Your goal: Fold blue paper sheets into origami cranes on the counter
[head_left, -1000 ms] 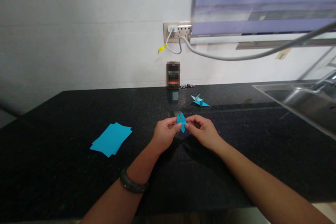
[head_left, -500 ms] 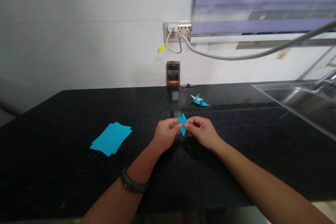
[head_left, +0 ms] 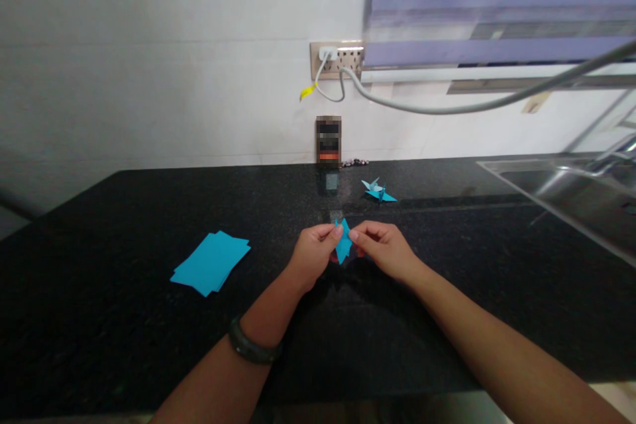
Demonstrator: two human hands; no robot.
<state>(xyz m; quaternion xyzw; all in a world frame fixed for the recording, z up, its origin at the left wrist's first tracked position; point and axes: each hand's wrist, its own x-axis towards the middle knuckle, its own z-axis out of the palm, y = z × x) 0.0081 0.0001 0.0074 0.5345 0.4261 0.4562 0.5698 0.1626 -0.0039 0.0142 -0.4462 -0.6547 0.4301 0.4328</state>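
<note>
A small folded piece of blue origami paper (head_left: 343, 248) is held just above the dark counter, between my two hands. My left hand (head_left: 314, 253) pinches its left side, thumb on the near face. At its right edge my right hand (head_left: 381, 246) pinches with thumb and forefinger. The fingers behind the paper are partly hidden. Two folded paper cranes, one pale blue (head_left: 372, 185) and one brighter blue (head_left: 381, 195), stand beyond my right hand. To the left lies a stack of blue paper sheets (head_left: 211, 263), unevenly piled.
A phone (head_left: 328, 140), its screen blurred, leans on the white wall with a beaded strap (head_left: 354, 162) beside it. Above it is a socket panel (head_left: 348, 71) with cables. A metal sink (head_left: 596, 202) is set into the black counter (head_left: 149, 344) at the right.
The folded paper has tilted and shifted slightly left and down between my fingers. My left thumb has moved up along it. The cranes and the stack have stayed put.
</note>
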